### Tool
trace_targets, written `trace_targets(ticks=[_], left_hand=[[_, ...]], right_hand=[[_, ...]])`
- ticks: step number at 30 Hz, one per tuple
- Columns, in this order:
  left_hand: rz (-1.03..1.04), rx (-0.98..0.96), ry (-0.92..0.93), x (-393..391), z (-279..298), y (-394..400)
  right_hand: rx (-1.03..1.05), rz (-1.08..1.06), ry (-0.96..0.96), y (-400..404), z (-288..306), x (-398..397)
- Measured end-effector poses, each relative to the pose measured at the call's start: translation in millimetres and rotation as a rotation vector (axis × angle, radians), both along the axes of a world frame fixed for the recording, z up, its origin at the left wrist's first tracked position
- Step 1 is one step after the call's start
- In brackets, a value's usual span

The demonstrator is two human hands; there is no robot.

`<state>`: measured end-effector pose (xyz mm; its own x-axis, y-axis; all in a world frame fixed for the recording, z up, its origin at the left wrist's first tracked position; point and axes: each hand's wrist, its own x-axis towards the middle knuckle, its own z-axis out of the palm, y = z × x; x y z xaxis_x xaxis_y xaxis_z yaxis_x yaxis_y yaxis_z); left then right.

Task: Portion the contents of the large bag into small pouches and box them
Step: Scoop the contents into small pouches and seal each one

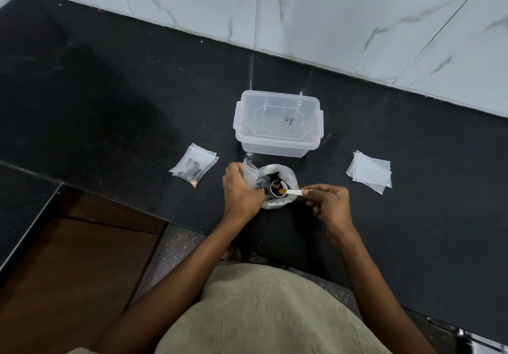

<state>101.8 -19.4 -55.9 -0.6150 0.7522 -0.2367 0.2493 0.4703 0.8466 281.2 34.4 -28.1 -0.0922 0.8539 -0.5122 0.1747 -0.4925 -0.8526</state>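
Observation:
The large white bag stands open on the black counter, with dark pieces inside. My left hand grips a small clear pouch at the bag's left rim. My right hand pinches the handle of a white plastic scoop, whose bowl holds dark and orange pieces over the bag's mouth. Filled pouches lie to the left. A stack of empty pouches lies to the right. The clear plastic box sits behind the bag with its lid on.
The black counter meets a white marble wall at the back. Its front edge runs just below my hands. A lower black ledge and brown wood lie at the lower left.

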Motion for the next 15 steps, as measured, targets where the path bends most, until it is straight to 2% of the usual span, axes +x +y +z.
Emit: trace_targets(ticks=[6, 11, 15], left_hand=[[-0.009, 0.148, 0.194, 1.1, 8.4, -4.6], [-0.054, 0.262, 0.256, 5.9, 20.1, -5.2], [-0.067, 0.273, 0.306, 9.8, 17.0, 1.0]], right_hand=[[0.067, 0.031, 0.069, 1.5, 22.6, -2.1], [0.241, 0.01, 0.166, 2.2, 46.4, -9.1], [0.399, 0.058, 0.179, 0.6, 57.5, -16.5]])
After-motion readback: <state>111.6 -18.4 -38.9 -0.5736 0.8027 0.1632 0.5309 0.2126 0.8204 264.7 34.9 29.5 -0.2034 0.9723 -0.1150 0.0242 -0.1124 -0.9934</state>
